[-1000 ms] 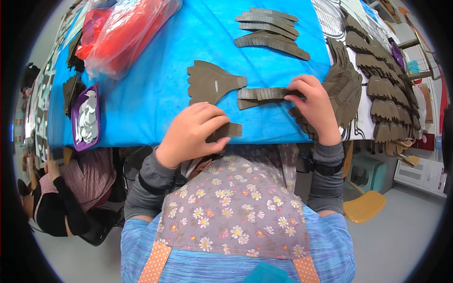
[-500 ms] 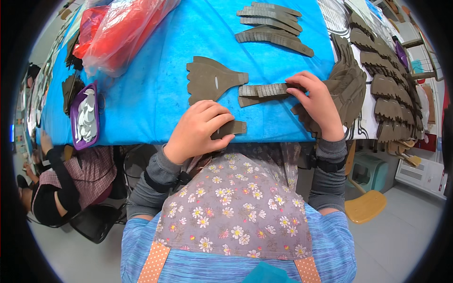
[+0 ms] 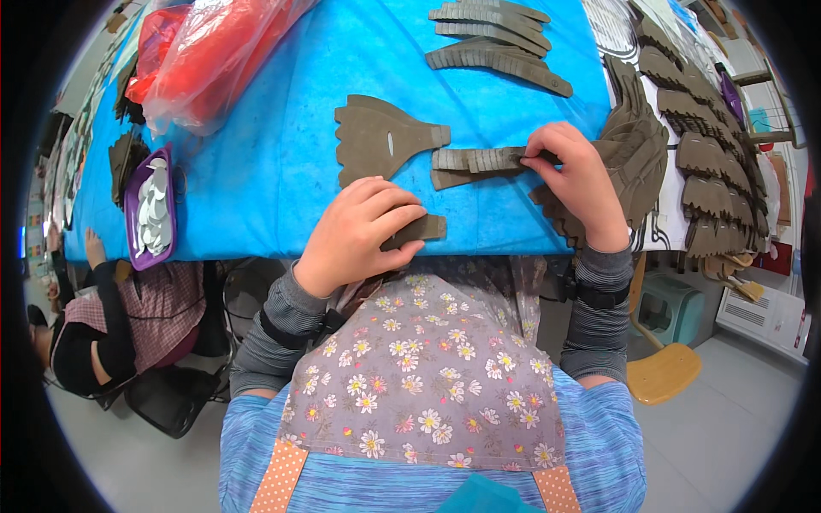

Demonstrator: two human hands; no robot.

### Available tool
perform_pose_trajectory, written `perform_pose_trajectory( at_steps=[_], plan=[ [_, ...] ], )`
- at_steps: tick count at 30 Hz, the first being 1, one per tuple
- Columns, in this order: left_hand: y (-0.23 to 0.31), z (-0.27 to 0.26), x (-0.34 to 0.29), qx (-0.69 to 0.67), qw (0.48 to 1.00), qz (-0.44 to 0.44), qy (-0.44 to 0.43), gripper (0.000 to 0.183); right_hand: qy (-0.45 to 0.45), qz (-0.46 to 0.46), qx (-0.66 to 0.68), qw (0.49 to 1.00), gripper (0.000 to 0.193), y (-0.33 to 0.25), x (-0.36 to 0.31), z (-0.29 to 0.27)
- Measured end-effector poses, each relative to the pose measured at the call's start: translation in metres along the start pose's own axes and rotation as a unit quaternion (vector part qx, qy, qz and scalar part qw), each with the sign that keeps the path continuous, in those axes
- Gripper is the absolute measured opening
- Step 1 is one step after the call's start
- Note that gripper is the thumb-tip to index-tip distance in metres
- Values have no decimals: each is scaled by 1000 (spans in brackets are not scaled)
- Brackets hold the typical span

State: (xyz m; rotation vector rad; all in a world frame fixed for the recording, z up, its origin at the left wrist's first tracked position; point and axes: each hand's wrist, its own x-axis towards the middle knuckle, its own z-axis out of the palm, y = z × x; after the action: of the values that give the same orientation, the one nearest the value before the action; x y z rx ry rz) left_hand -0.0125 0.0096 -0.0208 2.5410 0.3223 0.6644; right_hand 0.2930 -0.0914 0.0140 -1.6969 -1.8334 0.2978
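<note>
My left hand [image 3: 355, 232] is curled over a dark olive-brown flat piece [image 3: 430, 227] near the table's front edge. Its narrow end sticks out past my thumb and forefinger; the rest is hidden under the palm. Farther right, my right hand [image 3: 575, 175] pinches the right end of a fanned row of the same pieces [image 3: 479, 161], whose overlapping pale-grey ends face left. Just beyond my left hand lies a fan-shaped piece [image 3: 376, 141] with a scalloped left edge, a small slit and a narrow right end. A loose pile of similar pieces [image 3: 637, 162] sits beside my right hand.
Blue sheeting [image 3: 282, 171] covers the table. More fanned stacks [image 3: 496, 60] lie at the back. Left are a red plastic bag [image 3: 218, 68] and a purple tray [image 3: 170, 218] of white pieces. Rows of brown pieces [image 3: 705, 154] stand far right. A co-worker [image 3: 128, 321] sits at left.
My right hand has moved slightly up and right, its fingertips now closer together at the row's end. My left hand stays nearly in place. The co-worker's hand at left has shifted a little.
</note>
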Motion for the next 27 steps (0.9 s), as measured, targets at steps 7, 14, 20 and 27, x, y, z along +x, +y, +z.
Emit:
perform_pose_trajectory(
  at_steps=[7, 14, 20, 27],
  plan=[
    [-3, 2, -2, 5, 999, 53, -11, 29, -38, 41, -12, 998, 12, -12, -3, -5],
    [-2, 1, -2, 14, 997, 75, -20, 25, -1, 74, 46, 996, 16, -42, -24, -8],
    [1, -1, 0, 20, 997, 61, -34, 27, -49, -29, 97, 994, 19, -61, -31, 28],
    [2, -1, -1, 22, 998, 56, -34, 28, -22, -91, 88, 992, 21, -65, -38, 59]
  ],
)
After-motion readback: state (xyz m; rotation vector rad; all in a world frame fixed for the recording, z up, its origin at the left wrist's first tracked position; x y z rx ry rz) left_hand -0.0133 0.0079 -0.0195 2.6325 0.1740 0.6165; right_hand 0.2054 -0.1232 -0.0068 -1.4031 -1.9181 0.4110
